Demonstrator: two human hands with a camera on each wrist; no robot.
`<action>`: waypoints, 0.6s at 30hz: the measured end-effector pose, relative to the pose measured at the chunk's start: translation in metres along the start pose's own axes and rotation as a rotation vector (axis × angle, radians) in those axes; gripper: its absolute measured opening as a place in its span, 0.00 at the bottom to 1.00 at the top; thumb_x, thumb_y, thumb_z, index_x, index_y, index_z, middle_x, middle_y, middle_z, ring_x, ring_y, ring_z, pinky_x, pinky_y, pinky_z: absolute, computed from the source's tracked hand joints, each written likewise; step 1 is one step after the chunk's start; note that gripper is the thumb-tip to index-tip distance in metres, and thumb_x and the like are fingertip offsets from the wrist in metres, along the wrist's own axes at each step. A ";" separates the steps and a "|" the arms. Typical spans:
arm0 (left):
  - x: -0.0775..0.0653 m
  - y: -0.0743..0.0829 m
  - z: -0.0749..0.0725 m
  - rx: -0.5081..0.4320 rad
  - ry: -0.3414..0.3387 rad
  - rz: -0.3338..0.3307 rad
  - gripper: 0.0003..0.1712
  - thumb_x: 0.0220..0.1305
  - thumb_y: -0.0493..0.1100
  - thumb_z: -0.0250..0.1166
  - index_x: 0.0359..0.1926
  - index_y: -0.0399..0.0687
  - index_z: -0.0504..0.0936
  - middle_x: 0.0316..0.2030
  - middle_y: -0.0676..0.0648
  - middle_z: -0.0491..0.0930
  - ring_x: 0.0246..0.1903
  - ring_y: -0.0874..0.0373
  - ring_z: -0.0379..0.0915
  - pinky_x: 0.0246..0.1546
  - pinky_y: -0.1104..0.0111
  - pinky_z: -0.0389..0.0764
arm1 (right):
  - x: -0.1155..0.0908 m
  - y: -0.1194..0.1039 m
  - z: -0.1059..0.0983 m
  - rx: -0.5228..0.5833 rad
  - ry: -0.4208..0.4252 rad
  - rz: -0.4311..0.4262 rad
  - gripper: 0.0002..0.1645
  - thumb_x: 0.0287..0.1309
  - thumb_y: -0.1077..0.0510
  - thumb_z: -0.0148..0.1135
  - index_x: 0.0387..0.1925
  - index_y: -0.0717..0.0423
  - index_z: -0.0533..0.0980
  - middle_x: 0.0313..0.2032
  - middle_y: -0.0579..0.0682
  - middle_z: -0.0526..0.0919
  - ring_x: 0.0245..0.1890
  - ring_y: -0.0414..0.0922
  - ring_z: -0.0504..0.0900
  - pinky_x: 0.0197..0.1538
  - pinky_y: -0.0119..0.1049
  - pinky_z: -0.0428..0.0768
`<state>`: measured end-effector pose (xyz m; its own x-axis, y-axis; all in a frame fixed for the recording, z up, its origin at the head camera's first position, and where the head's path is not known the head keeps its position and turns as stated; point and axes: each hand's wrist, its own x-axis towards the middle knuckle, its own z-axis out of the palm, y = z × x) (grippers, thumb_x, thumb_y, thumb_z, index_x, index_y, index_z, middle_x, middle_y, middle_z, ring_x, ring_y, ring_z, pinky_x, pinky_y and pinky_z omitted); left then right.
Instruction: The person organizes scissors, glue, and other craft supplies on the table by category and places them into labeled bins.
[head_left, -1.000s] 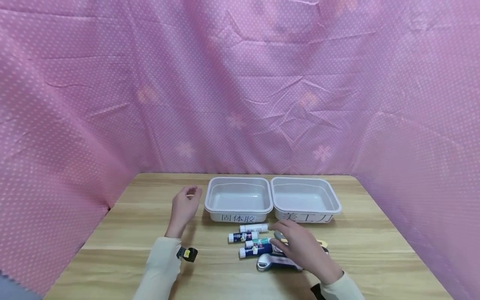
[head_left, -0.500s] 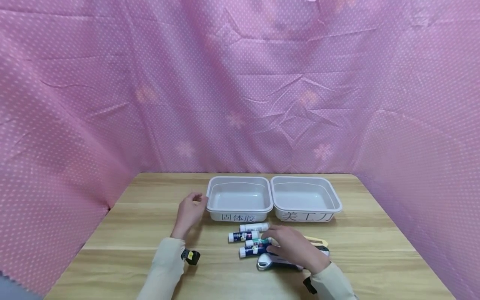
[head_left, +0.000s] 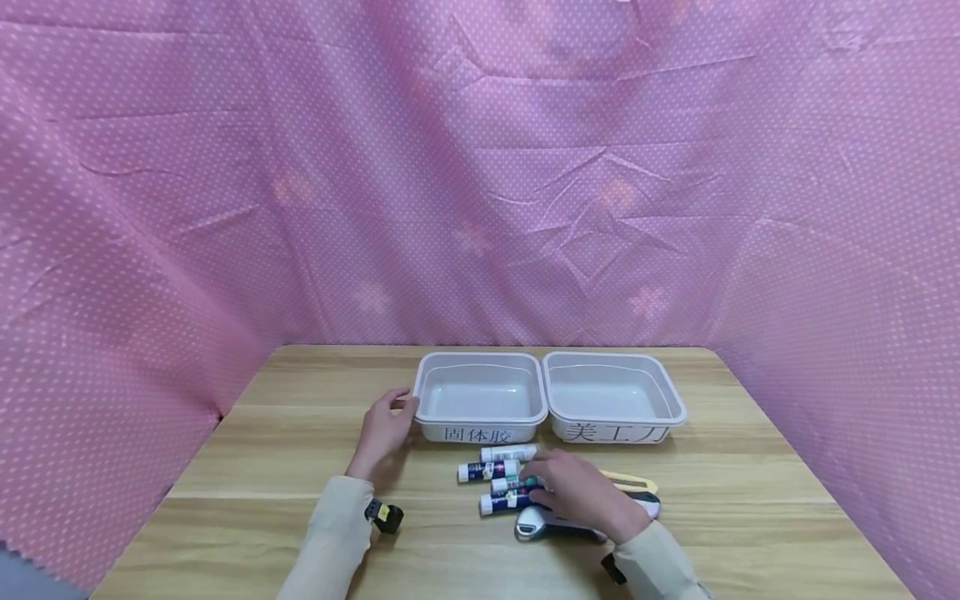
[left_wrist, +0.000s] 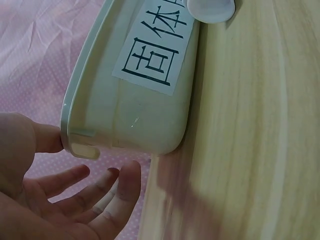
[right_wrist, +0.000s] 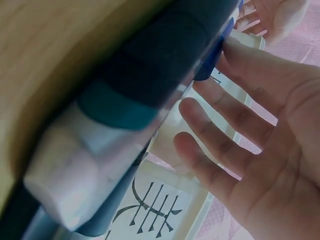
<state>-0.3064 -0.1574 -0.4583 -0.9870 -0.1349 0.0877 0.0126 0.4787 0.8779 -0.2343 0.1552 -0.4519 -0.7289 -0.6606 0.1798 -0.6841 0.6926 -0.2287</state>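
My left hand (head_left: 384, 431) is at the left rim of the left white plastic box (head_left: 480, 421). In the left wrist view its thumb (left_wrist: 49, 138) touches the rim, the other fingers spread below. My right hand (head_left: 581, 492) reaches over the pile, fingers near the right ends of a green-banded glue stick (head_left: 516, 484) and a navy glue stick (head_left: 508, 501). In the right wrist view the fingers are extended, the thumb close to a blue tube end (right_wrist: 212, 60); firm contact is unclear. A utility knife (head_left: 531, 524) and a yellow cutter (head_left: 634, 482) lie partly under the hand.
Farther back lie a white glue stick (head_left: 508, 453) and another navy glue stick (head_left: 480, 472). The right white box (head_left: 615, 429) stands beside the left one; both bear printed labels. Pink dotted cloth (head_left: 480, 208) surrounds the wooden table (head_left: 247, 500).
My left hand has moved right and slightly down, from beside the left box to its rim. My right hand has shifted a little left over the glue sticks, uncovering more of the cutters.
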 end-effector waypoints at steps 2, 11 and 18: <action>0.000 0.000 0.000 -0.018 -0.009 -0.001 0.27 0.71 0.48 0.55 0.66 0.40 0.69 0.54 0.33 0.78 0.29 0.42 0.82 0.29 0.67 0.80 | 0.001 0.001 0.001 -0.005 -0.007 0.010 0.12 0.54 0.59 0.70 0.42 0.48 0.84 0.42 0.44 0.85 0.42 0.41 0.82 0.47 0.40 0.81; 0.001 0.000 0.003 -0.043 -0.023 -0.014 0.26 0.72 0.48 0.55 0.66 0.42 0.71 0.53 0.34 0.78 0.35 0.43 0.83 0.31 0.66 0.82 | 0.000 0.002 0.000 -0.005 -0.034 0.027 0.12 0.52 0.58 0.71 0.40 0.45 0.85 0.39 0.42 0.83 0.39 0.38 0.79 0.44 0.36 0.80; 0.000 0.000 0.002 -0.037 -0.029 -0.020 0.25 0.73 0.48 0.54 0.65 0.43 0.71 0.52 0.34 0.78 0.39 0.43 0.82 0.35 0.62 0.84 | 0.000 0.001 -0.001 0.001 -0.034 0.003 0.12 0.49 0.61 0.73 0.38 0.46 0.85 0.37 0.40 0.84 0.38 0.36 0.81 0.44 0.34 0.81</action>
<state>-0.3064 -0.1556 -0.4594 -0.9913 -0.1191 0.0567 -0.0020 0.4433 0.8964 -0.2350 0.1562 -0.4514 -0.7296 -0.6680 0.1464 -0.6818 0.6943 -0.2304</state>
